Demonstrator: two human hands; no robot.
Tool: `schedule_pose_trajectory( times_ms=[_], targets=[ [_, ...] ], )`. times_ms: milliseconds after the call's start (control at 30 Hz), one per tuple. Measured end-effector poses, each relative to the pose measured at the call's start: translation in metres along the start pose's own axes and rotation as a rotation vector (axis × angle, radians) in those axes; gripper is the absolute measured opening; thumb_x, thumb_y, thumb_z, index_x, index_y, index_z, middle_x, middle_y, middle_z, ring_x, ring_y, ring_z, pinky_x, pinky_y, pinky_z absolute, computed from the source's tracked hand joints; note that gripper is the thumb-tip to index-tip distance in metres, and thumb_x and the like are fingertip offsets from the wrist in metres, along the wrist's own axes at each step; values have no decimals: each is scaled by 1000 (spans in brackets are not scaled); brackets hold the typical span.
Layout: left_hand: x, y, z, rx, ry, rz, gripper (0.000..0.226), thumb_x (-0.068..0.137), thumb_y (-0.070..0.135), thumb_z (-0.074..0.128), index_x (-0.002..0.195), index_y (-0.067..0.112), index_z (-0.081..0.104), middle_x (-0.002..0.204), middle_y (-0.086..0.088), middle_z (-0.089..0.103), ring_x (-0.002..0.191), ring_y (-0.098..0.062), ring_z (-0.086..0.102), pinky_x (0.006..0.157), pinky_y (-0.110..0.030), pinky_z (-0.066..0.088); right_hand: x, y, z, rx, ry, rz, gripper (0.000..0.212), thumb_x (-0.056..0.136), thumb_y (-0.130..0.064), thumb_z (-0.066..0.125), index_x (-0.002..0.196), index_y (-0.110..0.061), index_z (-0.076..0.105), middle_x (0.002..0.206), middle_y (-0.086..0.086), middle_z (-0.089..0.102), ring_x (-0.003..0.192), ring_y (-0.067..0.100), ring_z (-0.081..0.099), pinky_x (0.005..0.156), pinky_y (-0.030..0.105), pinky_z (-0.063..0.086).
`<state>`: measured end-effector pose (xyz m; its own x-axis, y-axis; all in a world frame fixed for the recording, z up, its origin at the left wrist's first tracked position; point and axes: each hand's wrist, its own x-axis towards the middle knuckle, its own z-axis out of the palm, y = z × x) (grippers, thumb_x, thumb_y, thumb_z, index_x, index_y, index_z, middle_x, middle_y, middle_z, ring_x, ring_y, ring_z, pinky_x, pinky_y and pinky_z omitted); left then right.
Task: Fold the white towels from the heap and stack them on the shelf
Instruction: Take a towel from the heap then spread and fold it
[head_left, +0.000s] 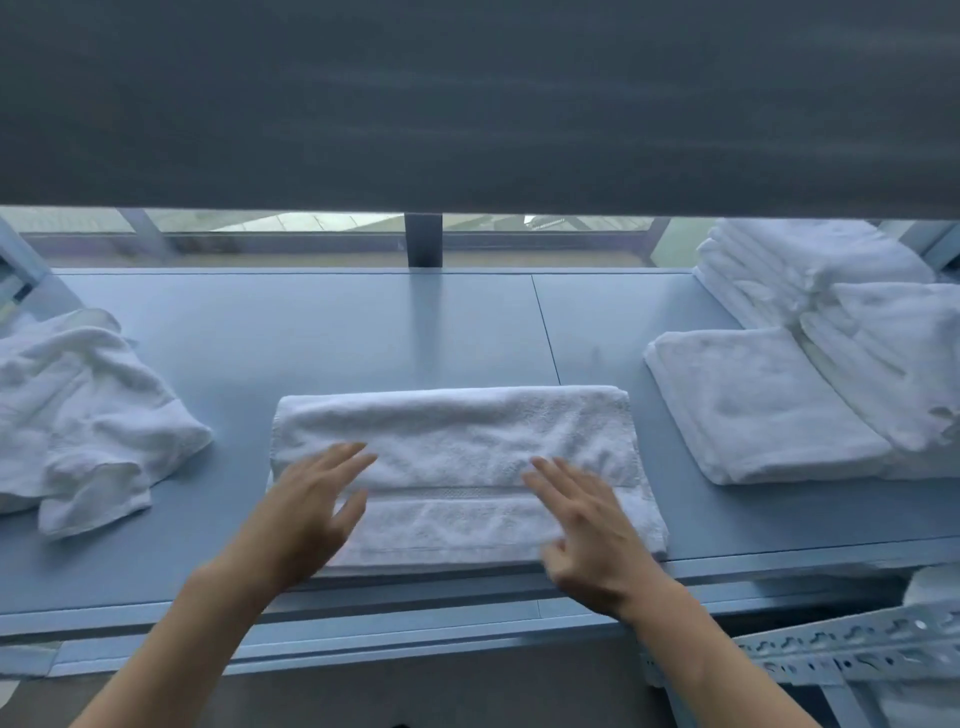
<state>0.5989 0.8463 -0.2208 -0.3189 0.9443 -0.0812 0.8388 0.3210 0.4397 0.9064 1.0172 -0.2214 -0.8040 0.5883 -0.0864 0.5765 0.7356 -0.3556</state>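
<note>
White terry towel (457, 467), half folded, under our flat, spread left hand (306, 514) and right hand (587, 535); crumpled white heap (88, 415) remains left, folded white stacks (810, 364) right.

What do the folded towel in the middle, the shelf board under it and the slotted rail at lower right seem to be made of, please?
The folded towel looks like white cotton terry: nubby pile, flat woven band. The shelf board is probably painted metal or laminate: smooth, blue-grey, softly sheened. The slotted rail is likely painted steel, given its punched holes.
</note>
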Motion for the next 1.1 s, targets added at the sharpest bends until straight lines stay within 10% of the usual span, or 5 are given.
schedule_pose_trajectory(
  times_ms=[100, 367, 567, 767, 1100],
  targets=[
    [50, 10, 22, 115, 17, 56, 57, 106, 38, 34, 162, 28, 26, 170, 6, 16, 158, -16, 10, 126, -46, 15, 54, -31, 19, 40, 33, -40, 67, 100, -38, 40, 163, -30, 18, 172, -12, 1, 158, 12, -3, 127, 43, 2],
    [53, -58, 40, 243, 56, -155, 80, 93, 74, 7, 163, 38, -1, 171, 11, -10, 157, -9, -12, 128, -47, -1, 89, 50, 43, -106, 101, 282, 74, 100, -65, 13, 164, -30, 1, 171, -6, -11, 157, 16, -15, 128, 42, -3],
    [39, -23, 42, 349, 25, -291, 80, 98, 68, 20, 163, 21, 16, 173, -1, 5, 159, -23, 5, 122, -62, 10, 88, 57, 41, -130, 82, 233, 74, 99, -65, 9, 163, -31, -5, 170, -9, -15, 157, 14, -17, 128, 42, -4],
    [58, 20, 42, 333, -32, 280, 69, 100, 56, 9, 164, 32, 7, 171, 15, -3, 158, -13, -2, 125, -51, 8, 89, 61, 40, -174, -33, 2, 73, 98, -65, 16, 163, -38, -1, 170, -16, -11, 157, 13, -15, 128, 48, 1],
    [73, 15, 69, 242, -77, 62, 73, 100, 67, 8, 163, 33, -5, 169, 18, -9, 158, -11, -9, 128, -51, 5, 113, 54, 22, -221, 65, 227, 70, 103, -58, 10, 164, -23, 12, 172, 4, 4, 159, 24, 4, 127, 50, 7]
  ],
)
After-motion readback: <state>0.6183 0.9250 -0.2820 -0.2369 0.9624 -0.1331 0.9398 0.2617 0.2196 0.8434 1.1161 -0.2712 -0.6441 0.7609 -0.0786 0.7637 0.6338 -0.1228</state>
